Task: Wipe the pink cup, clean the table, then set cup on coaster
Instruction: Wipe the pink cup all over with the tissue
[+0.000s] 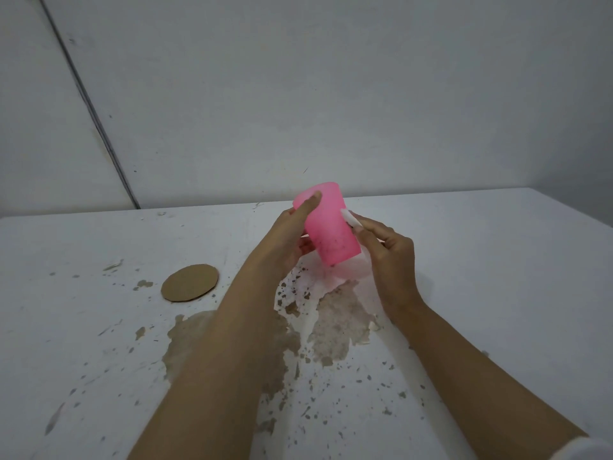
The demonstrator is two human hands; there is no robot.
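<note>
A person's left hand (292, 240) holds a pink plastic cup (326, 227) tilted in the air above a white table (497, 260), fingers wrapped round its left side with one finger laid straight along the wall towards the upper end. The right hand (388, 257) pinches a small white wipe (350, 220) between thumb and fingertips and presses it against the cup's right side. Dark specks cling to the lower part of the cup; which end is the mouth cannot be told. A round brown cardboard coaster (190, 283) lies flat on the table to the left of the hands, well apart from the cup. The tabletop beneath both forearms is scattered with brown patches (338, 327) and dark flecks. A plain grey-white wall (298, 94) rises behind the table.
</note>
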